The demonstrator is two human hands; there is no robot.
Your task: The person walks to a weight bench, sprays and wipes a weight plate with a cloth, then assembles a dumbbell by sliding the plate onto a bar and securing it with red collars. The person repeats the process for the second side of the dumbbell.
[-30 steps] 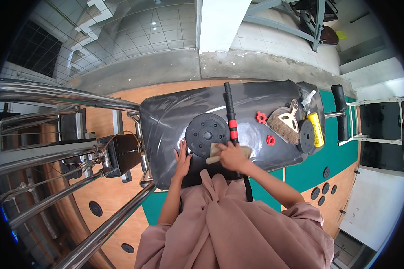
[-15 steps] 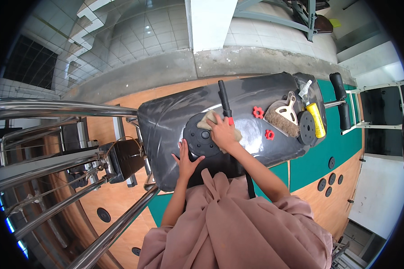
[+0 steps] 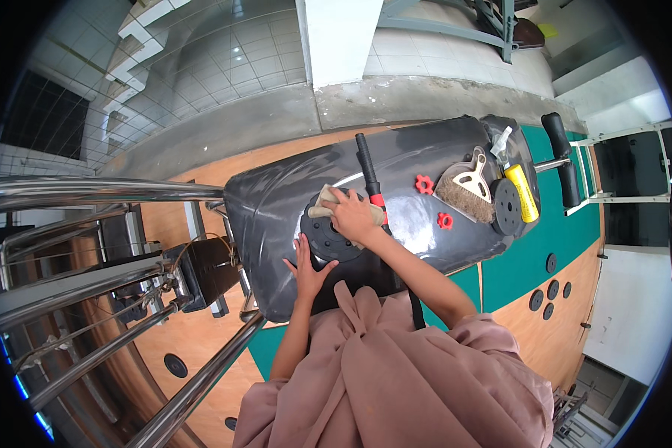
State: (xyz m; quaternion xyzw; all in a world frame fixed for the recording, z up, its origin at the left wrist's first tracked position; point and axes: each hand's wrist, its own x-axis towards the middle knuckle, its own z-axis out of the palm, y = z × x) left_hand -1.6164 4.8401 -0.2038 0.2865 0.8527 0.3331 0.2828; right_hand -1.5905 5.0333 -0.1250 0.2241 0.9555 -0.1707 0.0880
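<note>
A black weight plate (image 3: 322, 243) lies flat on a padded black bench (image 3: 265, 209) in front of me. My right hand (image 3: 353, 216) presses a beige cloth (image 3: 323, 200) onto the plate's upper face, fingers curled over the fabric, hiding the plate's centre. With fingers spread, my left hand (image 3: 308, 270) rests against the plate's near left edge. Just right of the plate lies a black dumbbell bar (image 3: 366, 166) with a red band, partly behind my right hand and forearm. Two red star-shaped nuts (image 3: 424, 184) sit farther right.
Toward the bench's right end are a cream-handled brush (image 3: 464, 194), a second plate (image 3: 507, 207) and a yellow bottle (image 3: 522, 193). Chrome bars (image 3: 112, 190) of a machine stand at left. Several small plates (image 3: 552, 288) lie on the floor at right.
My right hand has slid the cloth a little to the left across the plate, uncovering some of its near right part. My left hand stays at the plate's edge. The view has shifted slightly.
</note>
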